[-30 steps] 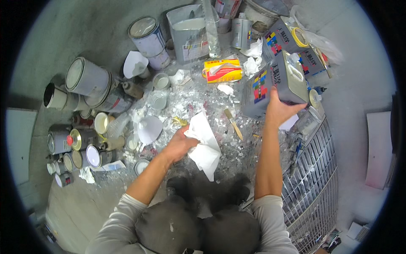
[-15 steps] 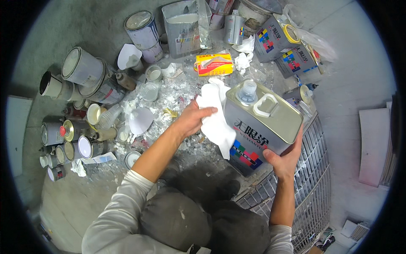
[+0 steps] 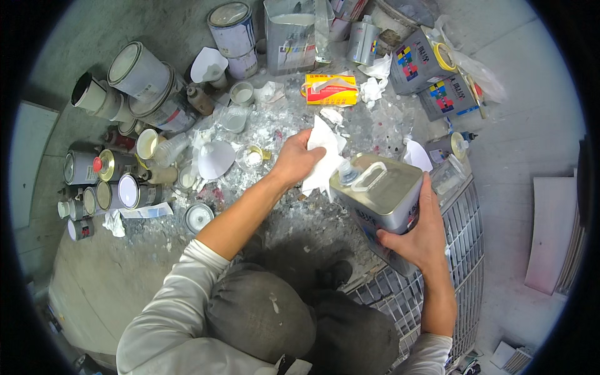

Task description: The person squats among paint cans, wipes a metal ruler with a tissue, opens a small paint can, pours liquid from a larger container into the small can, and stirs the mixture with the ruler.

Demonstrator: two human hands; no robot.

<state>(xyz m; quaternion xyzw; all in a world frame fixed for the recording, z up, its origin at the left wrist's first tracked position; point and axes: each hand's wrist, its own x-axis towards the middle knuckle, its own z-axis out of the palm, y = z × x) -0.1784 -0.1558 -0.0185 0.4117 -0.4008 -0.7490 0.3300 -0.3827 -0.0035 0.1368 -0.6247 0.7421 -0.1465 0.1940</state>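
Holding a silver can [image 3: 382,203] near a metal grate [image 3: 465,250], right hand [image 3: 425,240] with its grip spread around the can's side, left hand [image 3: 297,159] with its grip pinching white paper [image 3: 324,153] beside the spout [image 3: 348,172], tissue pack [image 3: 331,95] farther off, grey tub [image 3: 290,55] beyond.

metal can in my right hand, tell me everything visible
The boxy can looks metallic, its top carrying a translucent spout at one corner and a white handle. Its grey sides bear dark and coloured print. The right hand grips it, thumb on the near side, fingers on the right. Top up, it is near the metal rack; contact with the white paper is unclear.
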